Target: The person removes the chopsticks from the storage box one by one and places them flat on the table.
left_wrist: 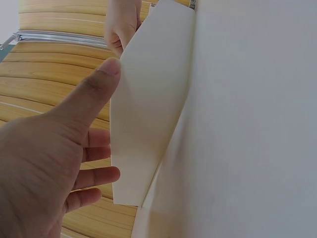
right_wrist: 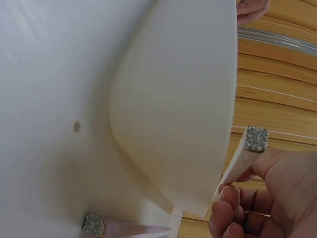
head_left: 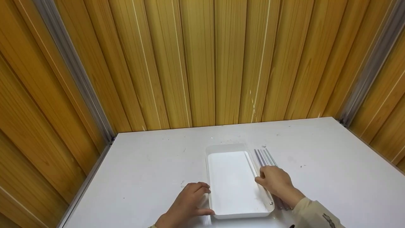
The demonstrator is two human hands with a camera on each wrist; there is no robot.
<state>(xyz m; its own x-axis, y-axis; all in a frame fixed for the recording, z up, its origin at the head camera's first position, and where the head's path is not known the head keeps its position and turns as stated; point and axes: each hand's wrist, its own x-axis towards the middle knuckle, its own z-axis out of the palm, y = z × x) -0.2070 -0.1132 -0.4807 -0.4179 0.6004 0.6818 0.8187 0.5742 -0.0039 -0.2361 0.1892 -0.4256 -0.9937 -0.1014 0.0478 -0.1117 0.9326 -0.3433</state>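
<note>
A shallow white rectangular tray (head_left: 242, 216) lies on the white table. My left hand (head_left: 188, 199) rests against its near left corner. In the left wrist view, the thumb (left_wrist: 94, 87) reaches the rim and the other fingers stay fairly straight along the side. Over the tray's right wall, my right hand (head_left: 277, 179) pinches a pale chopstick (right_wrist: 240, 166) with a sparkly square end. Several more chopsticks (head_left: 265, 156) lie side by side on the table, just right of the tray and partly hidden under the right hand.
The white table (head_left: 152, 171) runs back to a wood-look panel wall (head_left: 199, 63). Grey metal posts (head_left: 76, 66) stand at both back corners. Small dark specks dot the tabletop.
</note>
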